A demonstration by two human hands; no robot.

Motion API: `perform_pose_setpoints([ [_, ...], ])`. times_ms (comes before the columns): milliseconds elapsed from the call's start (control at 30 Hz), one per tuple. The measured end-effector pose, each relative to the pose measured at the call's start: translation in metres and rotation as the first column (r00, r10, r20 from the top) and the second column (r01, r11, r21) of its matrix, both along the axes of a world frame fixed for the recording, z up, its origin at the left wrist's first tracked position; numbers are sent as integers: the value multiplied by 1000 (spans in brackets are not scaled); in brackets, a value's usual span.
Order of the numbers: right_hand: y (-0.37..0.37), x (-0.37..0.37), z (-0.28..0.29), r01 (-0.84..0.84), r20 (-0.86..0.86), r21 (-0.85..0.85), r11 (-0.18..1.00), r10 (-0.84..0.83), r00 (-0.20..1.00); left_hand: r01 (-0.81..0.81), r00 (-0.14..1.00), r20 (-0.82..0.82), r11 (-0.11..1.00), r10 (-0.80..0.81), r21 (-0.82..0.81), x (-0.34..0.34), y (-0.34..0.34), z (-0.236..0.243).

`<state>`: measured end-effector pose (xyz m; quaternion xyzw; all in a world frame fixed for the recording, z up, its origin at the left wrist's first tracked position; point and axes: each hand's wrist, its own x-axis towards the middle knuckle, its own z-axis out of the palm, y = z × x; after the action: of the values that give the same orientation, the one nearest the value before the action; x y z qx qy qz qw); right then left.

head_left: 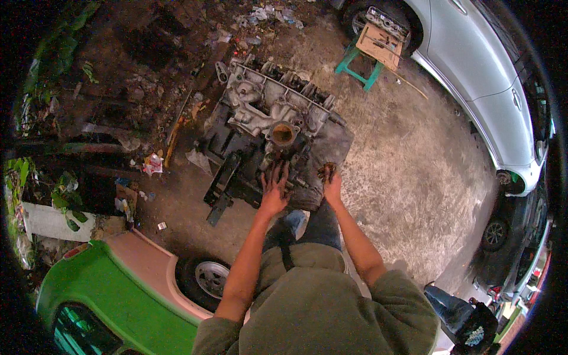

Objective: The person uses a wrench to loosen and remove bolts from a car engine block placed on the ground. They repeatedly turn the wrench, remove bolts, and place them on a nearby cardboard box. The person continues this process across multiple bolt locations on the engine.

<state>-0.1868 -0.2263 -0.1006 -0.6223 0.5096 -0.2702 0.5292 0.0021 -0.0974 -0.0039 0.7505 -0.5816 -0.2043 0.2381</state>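
A greasy metal cylinder head (260, 89) lies in front of me on a dark, dirty work surface (328, 145). On its near side is a round flanged opening (284, 135), brownish inside. My left hand (275, 184), blackened with grease, reaches just below that opening with its fingers stretched and apart, over dark parts at the near edge. To its right, my right hand (330, 180) has curled, blackened fingers above the surface's near right edge; what they hold, if anything, cannot be made out. A black metal bracket (223, 180) stands left of my left hand.
A green stool (349, 64) bears a wooden board (378, 47) with a metal part on it. Beside it stands a silver car (473, 65). A green and pink car (136, 284) is at lower left, a person (455, 313) at lower right. Litter (155, 163) covers the left ground.
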Motion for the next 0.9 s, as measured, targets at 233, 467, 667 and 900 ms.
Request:
perform_pose_setpoints([
  [233,-59,22,-71,355,146,332,874,-420,896,12,1000,-2,1000,-12,20,1,-2,0],
  [467,-90,39,-61,139,346,682,718,-484,804,-6,1000,-2,998,6,62,1,0,-5],
  [667,-92,47,-46,83,290,714,696,-401,869,31,999,-20,995,-29,92,3,1,-8],
  [900,-94,43,-69,-77,426,702,708,-331,842,7,1000,5,999,-7,31,2,1,-5],
])
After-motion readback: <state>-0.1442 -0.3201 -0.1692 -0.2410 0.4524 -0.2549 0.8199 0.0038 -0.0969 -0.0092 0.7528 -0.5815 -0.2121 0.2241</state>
